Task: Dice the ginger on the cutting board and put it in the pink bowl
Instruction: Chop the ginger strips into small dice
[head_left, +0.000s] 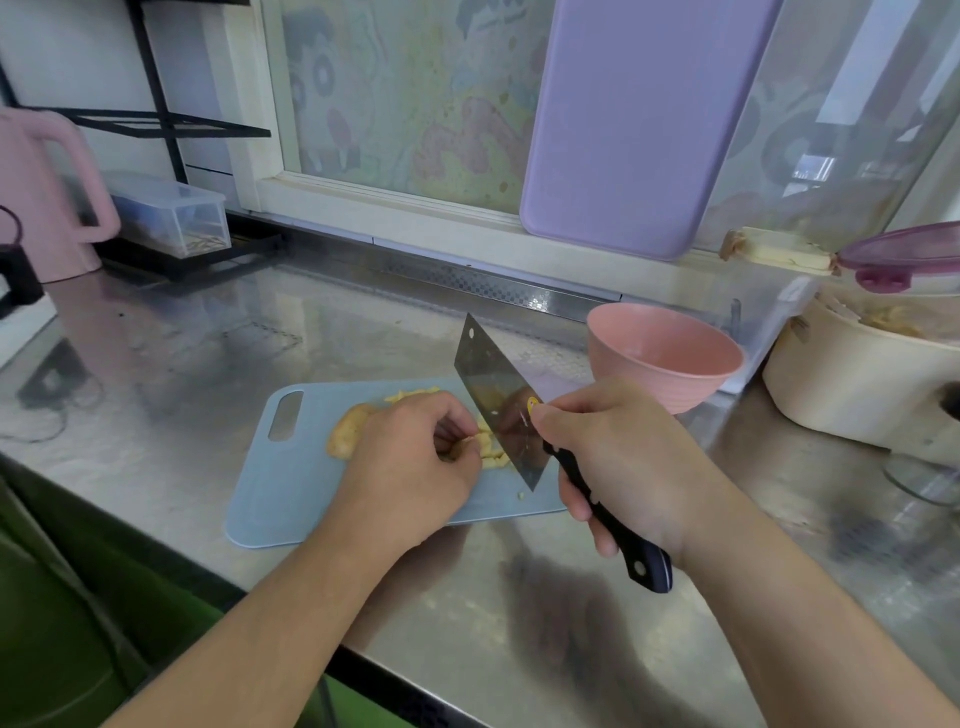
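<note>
A light blue cutting board (280, 488) lies on the steel counter. On it sits a whole ginger piece (347, 430), with yellow ginger strips (491, 457) beside it and more cut pieces (410, 396) at the board's far edge. My left hand (410, 457) has its fingers curled over the strips and pins them down. My right hand (618, 457) grips the black handle of a cleaver (493, 400). The blade's edge is down on the strips, right beside my left fingertips. The pink bowl (665, 358) stands just past the board's right end, with nothing visible inside.
A cream rice cooker (857, 379) with a purple lid (904, 254) stands at the right. A lilac board (628, 130) leans against the window. At the far left are a pink kettle (47, 197), a black rack and a clear box (171, 213). A glass (919, 478) sits at right.
</note>
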